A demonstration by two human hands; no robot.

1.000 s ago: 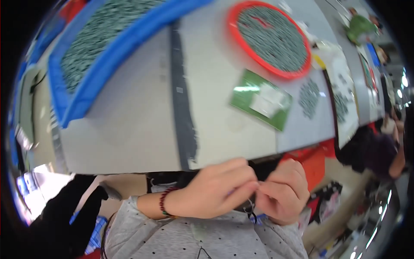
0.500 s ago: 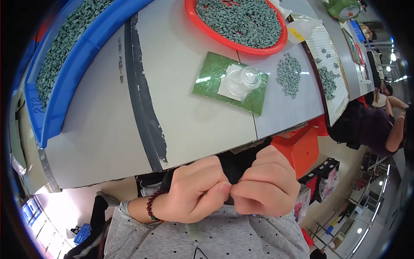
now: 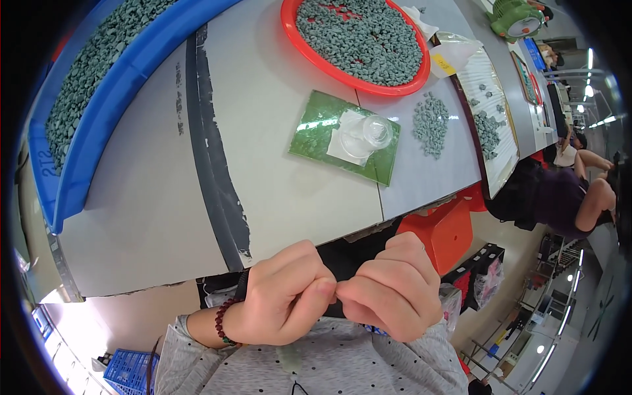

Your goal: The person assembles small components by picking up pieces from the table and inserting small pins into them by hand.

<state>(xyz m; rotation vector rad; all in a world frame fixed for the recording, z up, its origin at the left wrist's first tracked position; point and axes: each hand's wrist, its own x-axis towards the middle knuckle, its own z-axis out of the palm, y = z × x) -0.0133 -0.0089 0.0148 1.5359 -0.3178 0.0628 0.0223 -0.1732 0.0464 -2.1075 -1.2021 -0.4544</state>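
My left hand (image 3: pixel 288 294), with a dark beaded bracelet (image 3: pixel 225 322) at its wrist, is closed in a pinch just in front of the table's near edge. Against it, fingertips touching, my right hand (image 3: pixel 395 288) is closed the same way. Whatever they pinch is hidden or too small to make out. Beyond them on the table lies a green board (image 3: pixel 309 135), bearing a piece of white paper (image 3: pixel 338 150) and a small clear dish (image 3: pixel 376 132). Right of the board, small grey-green stones (image 3: pixel 431 124) lie in a loose pile.
A red oval tray (image 3: pixel 296 49) full of such stones is at the back. On the left stands a blue bin (image 3: pixel 99 108) with more. A white ribbed tray (image 3: pixel 475 76) sits at right, near a green fan (image 3: pixel 517 20). Beyond is another person (image 3: pixel 559 197). An orange stool (image 3: pixel 447 234) stands below the table.
The view has shifted slightly, so the table and its things sit a little lower and further left. My hands remain pinched together with their fingertips touching.
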